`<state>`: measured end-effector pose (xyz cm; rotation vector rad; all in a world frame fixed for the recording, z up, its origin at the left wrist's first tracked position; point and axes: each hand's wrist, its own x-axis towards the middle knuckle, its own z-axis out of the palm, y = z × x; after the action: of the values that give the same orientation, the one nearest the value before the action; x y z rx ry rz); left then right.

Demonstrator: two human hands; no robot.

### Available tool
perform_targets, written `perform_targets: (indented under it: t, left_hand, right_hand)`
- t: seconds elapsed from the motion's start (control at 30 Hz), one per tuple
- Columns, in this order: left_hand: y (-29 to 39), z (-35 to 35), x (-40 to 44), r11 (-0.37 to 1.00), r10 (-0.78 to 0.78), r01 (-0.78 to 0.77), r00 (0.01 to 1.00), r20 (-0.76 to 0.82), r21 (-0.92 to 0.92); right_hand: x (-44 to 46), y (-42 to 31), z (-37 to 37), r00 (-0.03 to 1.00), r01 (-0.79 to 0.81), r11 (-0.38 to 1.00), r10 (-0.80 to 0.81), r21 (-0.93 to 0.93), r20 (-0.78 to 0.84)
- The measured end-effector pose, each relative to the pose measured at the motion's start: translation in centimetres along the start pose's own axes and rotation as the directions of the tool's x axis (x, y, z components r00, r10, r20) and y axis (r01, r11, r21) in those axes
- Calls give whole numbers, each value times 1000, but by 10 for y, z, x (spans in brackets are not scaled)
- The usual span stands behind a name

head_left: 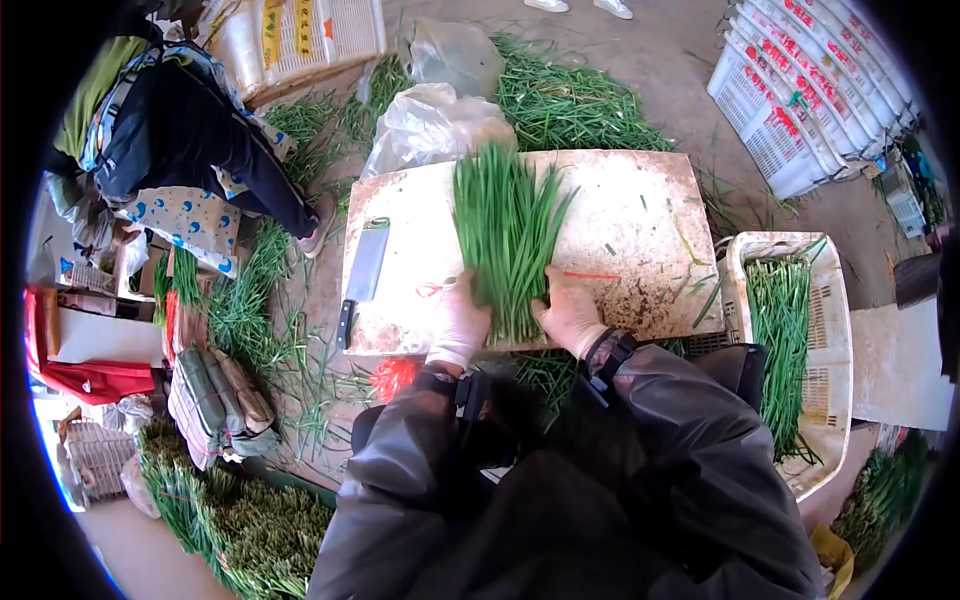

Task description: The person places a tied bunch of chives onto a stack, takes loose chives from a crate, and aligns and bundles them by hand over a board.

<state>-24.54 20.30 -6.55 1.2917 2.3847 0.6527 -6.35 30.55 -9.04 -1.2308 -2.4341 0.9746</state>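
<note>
A loose bundle of green garlic chives [508, 230] lies lengthwise on a stained white board [630, 215], its tips pointing away from me. My left hand [463, 312], in a pale glove, grips the bundle's near left side. On the opposite side my right hand [570, 312], also gloved, presses in with curled fingers. A red tie [592, 276] sticks out from under the chives beside my right hand, and a bit of red shows by my left. The cleaver [368, 265] with a black handle rests apart from my hands at the board's left.
Right of the board stands a white crate [738, 285] of chives. Plastic bags [440, 125] and a chive heap [570, 100] are beyond it. A person [190, 130] bends at the left. Stacked crates [800, 95] stand far right; red ties [393, 378] hang near my left forearm.
</note>
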Motion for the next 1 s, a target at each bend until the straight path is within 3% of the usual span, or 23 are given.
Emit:
perform_targets:
  t: [0.07, 0.27, 0.4, 0.5, 0.6, 0.63, 0.73, 0.83, 0.93, 0.97, 1.0]
  left_hand:
    - [-2, 1, 1, 999, -28, 29, 999, 20, -39]
    - [-1, -7, -3, 997, 73, -73, 997, -35, -5]
    - [4, -15, -5, 1000, -4, 4, 998, -66, 1]
    - [-9, 4, 1, 995, -65, 66, 998, 14, -79]
    - [-10, 22, 2, 988, -25, 25, 1000, 8, -152]
    - [-10, 25, 3, 986, -34, 35, 999, 6, -163]
    - [-8, 22, 6, 986, -60, 62, 998, 17, -156]
    - [1, 8, 2, 992, -82, 87, 995, 58, -91]
    - [26, -12, -12, 1000, -13, 12, 1000, -29, -11]
    - [6, 9, -9, 995, 97, -99, 985, -141, -7]
    - [14, 10, -14, 992, 75, -89, 986, -149, -87]
  right_hand:
    - [3, 5, -4, 1000, -5, 1000, 5, -15, 22]
    - [8, 6, -18, 999, 28, 993, -24, -112, 43]
    - [9, 5, -24, 1000, 11, 991, -15, -130, -28]
    - [5, -2, -27, 995, 92, 995, -91, -33, 36]
    - [-3, -5, -18, 954, 296, 934, -276, -201, 119]
    - [-3, -10, -24, 956, 239, 960, -206, -147, 208]
    - [-1, -17, -30, 953, 264, 945, -225, -194, 204]
    - [1, -13, -32, 950, 292, 948, -273, -127, 148]
    - [-6, -18, -42, 955, 296, 950, -294, -102, 35]
    - [-10, -24, -49, 965, 263, 960, -261, -96, 28]
    - [-10, -17, -41, 950, 304, 952, -305, -26, -67]
